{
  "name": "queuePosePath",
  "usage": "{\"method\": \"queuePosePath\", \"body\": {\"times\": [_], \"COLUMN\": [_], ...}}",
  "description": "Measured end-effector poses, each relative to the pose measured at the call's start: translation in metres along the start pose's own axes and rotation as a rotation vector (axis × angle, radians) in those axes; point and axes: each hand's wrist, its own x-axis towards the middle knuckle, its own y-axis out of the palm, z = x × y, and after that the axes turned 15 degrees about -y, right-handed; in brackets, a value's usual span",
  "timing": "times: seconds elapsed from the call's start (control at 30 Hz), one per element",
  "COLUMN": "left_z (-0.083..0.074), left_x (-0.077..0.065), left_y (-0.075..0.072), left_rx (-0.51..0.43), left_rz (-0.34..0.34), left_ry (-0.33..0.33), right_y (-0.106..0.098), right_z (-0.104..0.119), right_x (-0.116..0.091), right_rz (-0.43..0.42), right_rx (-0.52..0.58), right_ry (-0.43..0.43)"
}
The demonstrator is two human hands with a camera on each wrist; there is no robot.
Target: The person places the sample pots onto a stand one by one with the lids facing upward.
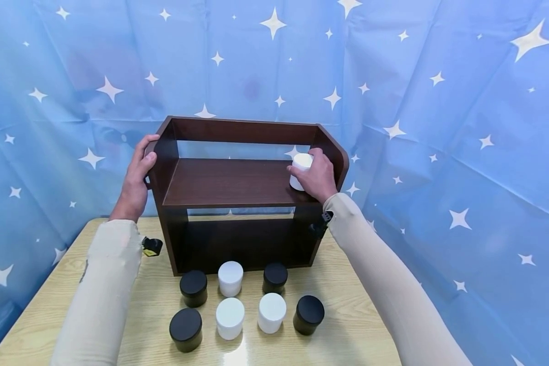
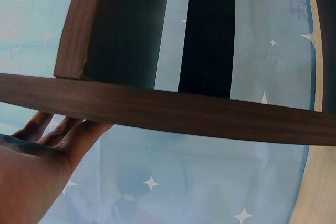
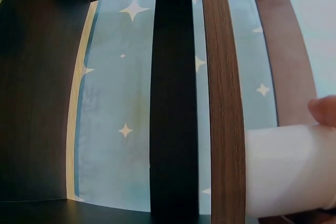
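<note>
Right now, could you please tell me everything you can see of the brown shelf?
The brown shelf looks like dark, grained wood. It has two side panels, two levels and a back rail at each, with gaps between. It stands upright on the pale table before a blue curtain. The left hand touches its left side panel; the right hand holds a white jar at the right end of its upper level.

Looks like a small recording booth or filming corner, judging by the blue cloth (image 1: 251, 61) (star-printed, creased, draped like a curtain) hung behind and beside a plain wood-grain table (image 1: 343, 300). Equipped for filming, with wrist-worn cameras (image 1: 152, 247) in view. Impossible to tell whether inside a home, an office or a lab.
</note>
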Motion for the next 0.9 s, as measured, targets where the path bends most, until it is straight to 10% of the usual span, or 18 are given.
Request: {"method": "queuePosePath", "body": {"times": [0.9], "left_z": [-0.002], "left_x": [-0.003], "left_y": [0.002], "left_rx": [0.007], "left_rz": [-0.009], "left_ry": [0.004], "right_y": [0.011], "right_z": [-0.005], "right_x": [0.020], "right_rz": [-0.002], "right_rx": [-0.010], "right_ry": [0.035]}}
